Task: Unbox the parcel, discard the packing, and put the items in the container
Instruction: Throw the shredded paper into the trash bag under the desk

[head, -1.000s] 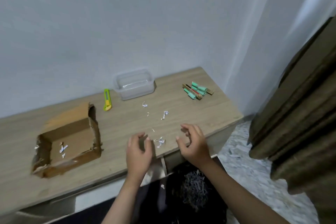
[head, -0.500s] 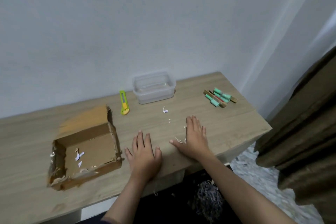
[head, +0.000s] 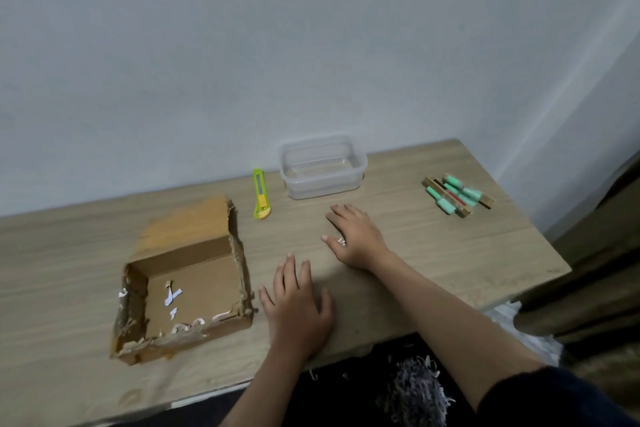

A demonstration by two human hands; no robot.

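Sweeping the last paper scraps off the table point(head: 433, 263) appears to be the step in hand. Both hands are laid flat with fingers straight and nothing gripped: the left hand point(head: 298, 308) near the front edge beside the torn cardboard box point(head: 188, 282), the right hand point(head: 353, 236) further back, just in front of the clear plastic container point(head: 322, 166). One small scrap point(head: 341, 241) is seen at the right thumb. A few scraps remain inside the box. The green and gold items point(head: 456, 196) lie well apart to the right, not yet placed in the container. A utility knife point(head: 260, 193) lies beside the container. Scraps are best dragged under flat palms toward the front edge, above the shredded paper point(head: 415, 388) below.
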